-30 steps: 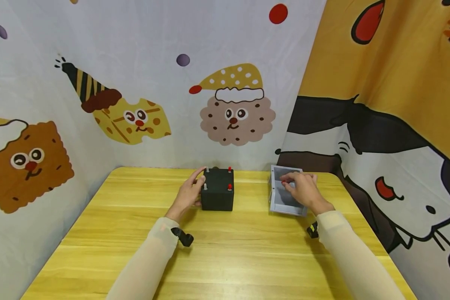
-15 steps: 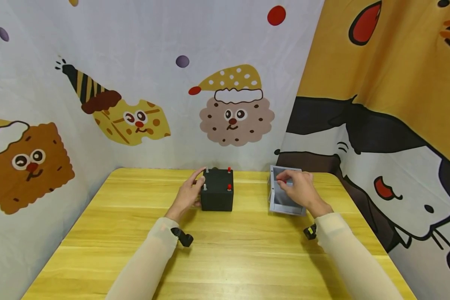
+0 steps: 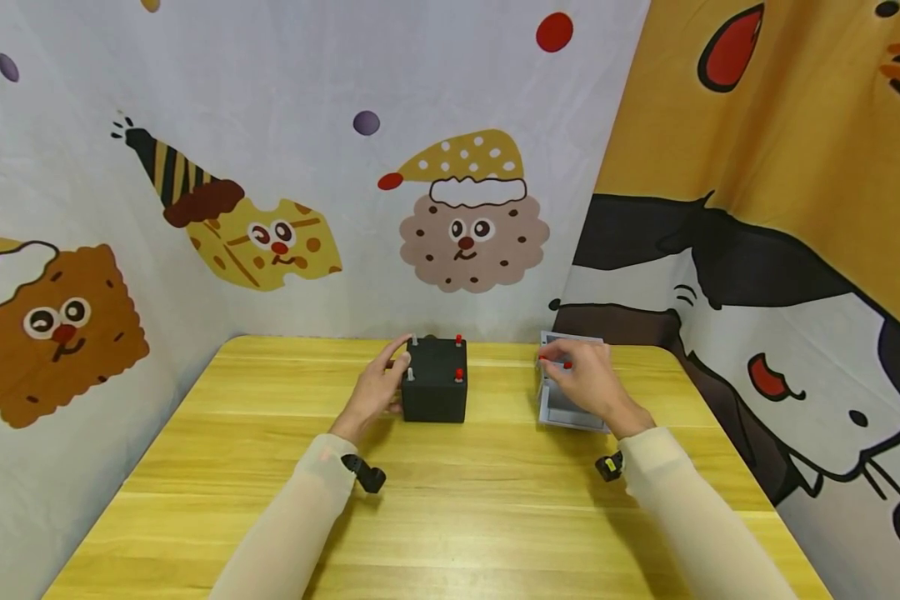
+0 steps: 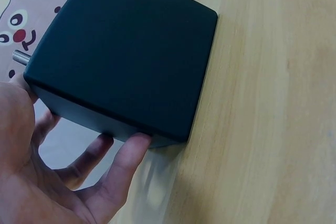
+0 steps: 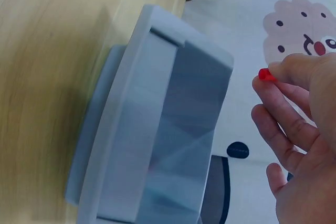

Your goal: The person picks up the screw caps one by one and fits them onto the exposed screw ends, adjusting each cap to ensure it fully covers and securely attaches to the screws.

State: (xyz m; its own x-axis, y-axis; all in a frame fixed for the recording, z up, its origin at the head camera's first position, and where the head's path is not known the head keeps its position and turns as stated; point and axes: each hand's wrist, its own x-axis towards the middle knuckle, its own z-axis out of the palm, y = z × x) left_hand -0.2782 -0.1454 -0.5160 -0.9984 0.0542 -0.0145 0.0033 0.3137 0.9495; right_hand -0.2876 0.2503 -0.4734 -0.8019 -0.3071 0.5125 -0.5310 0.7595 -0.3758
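A black box point(image 3: 435, 379) stands on the table, with two bare metal posts on its left and two red-capped posts on its right. My left hand point(image 3: 378, 383) rests against the box's left side. In the left wrist view the fingers point(image 4: 123, 161) touch that side, spread apart. Between thumb and index finger, my right hand point(image 3: 588, 375) pinches a small red cap point(image 5: 266, 74). That hand is over a grey open box point(image 5: 157, 124), hiding part of its inside in the head view. A second red spot point(image 3: 567, 364) shows just beneath the hand.
The wooden table point(image 3: 450, 517) ends at a cloth backdrop point(image 3: 307, 150) printed with cartoon biscuits. A yellow curtain point(image 3: 817, 150) with a cartoon animal hangs on the right. Each wrist wears a small black camera point(image 3: 363, 472).
My right hand has moved left across the grey box, carrying the red cap to its left rim. The left hand and black box stay where they were.
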